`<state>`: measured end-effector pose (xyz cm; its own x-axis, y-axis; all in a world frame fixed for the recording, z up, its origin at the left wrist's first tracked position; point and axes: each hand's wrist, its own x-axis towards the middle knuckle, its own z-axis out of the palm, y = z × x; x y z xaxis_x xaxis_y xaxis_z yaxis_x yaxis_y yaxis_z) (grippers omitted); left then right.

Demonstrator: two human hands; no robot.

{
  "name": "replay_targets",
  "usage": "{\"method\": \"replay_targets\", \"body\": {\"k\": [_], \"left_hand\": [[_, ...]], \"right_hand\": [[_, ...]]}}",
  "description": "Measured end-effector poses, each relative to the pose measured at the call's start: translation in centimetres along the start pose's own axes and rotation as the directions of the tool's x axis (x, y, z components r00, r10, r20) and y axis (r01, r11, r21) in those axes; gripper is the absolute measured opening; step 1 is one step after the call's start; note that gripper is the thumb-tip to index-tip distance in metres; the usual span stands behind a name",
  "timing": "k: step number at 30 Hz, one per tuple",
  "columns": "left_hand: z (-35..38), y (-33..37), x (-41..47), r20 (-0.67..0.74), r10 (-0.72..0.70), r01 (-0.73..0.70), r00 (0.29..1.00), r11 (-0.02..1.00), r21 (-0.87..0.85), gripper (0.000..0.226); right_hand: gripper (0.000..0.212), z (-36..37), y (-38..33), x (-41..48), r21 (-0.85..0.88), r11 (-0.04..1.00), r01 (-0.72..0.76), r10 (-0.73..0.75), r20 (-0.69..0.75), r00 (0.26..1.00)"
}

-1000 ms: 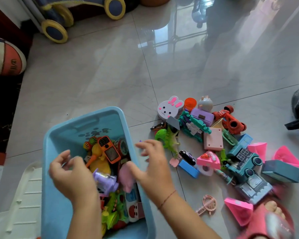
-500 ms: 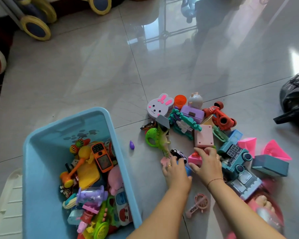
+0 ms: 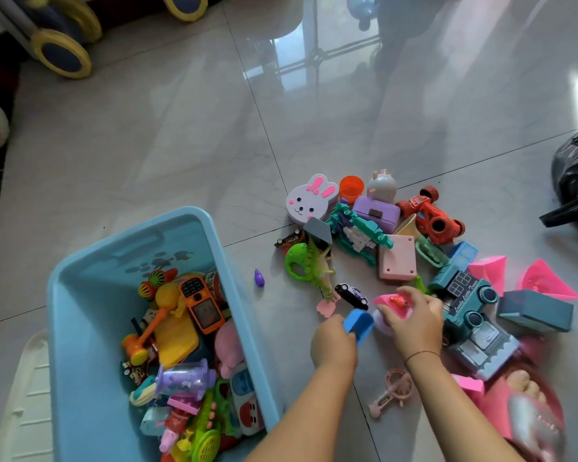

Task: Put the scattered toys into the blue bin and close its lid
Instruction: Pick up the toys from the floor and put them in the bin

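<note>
From the head camera I looked down on a glossy tiled floor (image 3: 181, 135). The blue bin (image 3: 80, 328) stood open at lower left, already part full: an orange toy phone (image 3: 201, 305), a yellow piece (image 3: 174, 331), a purple cup (image 3: 184, 378) and other toys lay jumbled inside. Its white lid (image 3: 17, 411) lay flat on the floor just beside the bin's left wall, not on the bin.

Right of the bin the loose toys were spread in a heap. I saw the left hand (image 3: 332, 343) curled closed around a blue block (image 3: 359, 323), most of the block sticking out above the fingers. The right hand (image 3: 412, 323) was just beside it, fingers wrapped over a pink wedge toy (image 3: 392, 303) with a small red piece on top; I could not tell whether it was lifted off the floor.

A small black car (image 3: 351, 295) lay touching the heap just above the two hands. Farther up were a bunny-faced case (image 3: 309, 200), an orange cup (image 3: 351, 188), a purple case (image 3: 376, 213), a red monster truck (image 3: 431, 216) and a green dinosaur (image 3: 309, 265). A teal toy truck (image 3: 471, 315) sat to the right of the right hand, with pink triangular pieces (image 3: 544, 281) beyond it. A tiny purple toy (image 3: 259, 278) lay alone between bin and heap.
</note>
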<state>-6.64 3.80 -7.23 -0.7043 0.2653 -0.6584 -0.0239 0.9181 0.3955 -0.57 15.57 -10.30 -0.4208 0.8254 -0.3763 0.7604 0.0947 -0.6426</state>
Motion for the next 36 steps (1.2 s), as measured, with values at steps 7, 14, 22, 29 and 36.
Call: {"method": "replay_targets", "body": {"k": [7,14,22,29,36], "left_hand": [[-10.9,0.4,-7.2,-0.688,-0.114,-0.359,0.716,0.786,-0.504,0.006],[-18.8,-10.8,-6.7,-0.746,-0.543,-0.075,0.385,0.788,-0.612,0.024],[-18.7,-13.6,-6.1,-0.641,-0.519,-0.031,0.566,0.763,-0.645,0.038],[-19.1,-11.9,-6.9,-0.588,-0.490,-0.062,0.644,0.732,-0.678,0.059],[-13.7,-1.2,-8.1,-0.805,-0.013,-0.454,0.593,0.820,-0.347,0.042]], "right_hand": [[0.042,-1.9,-11.7,-6.1,0.415,0.871,0.265,-0.258,-0.073,0.963],[0.044,2.0,-19.3,-15.6,0.500,0.688,0.526,-0.693,0.238,0.681],[0.052,5.7,-18.4,-17.7,0.341,0.644,0.685,-0.764,0.343,0.547],[0.070,3.9,-16.1,-13.9,0.246,0.731,0.636,-0.681,0.312,0.662],[0.066,0.9,-5.5,-5.0,-0.054,0.910,0.412,-0.398,0.167,0.902]]}}
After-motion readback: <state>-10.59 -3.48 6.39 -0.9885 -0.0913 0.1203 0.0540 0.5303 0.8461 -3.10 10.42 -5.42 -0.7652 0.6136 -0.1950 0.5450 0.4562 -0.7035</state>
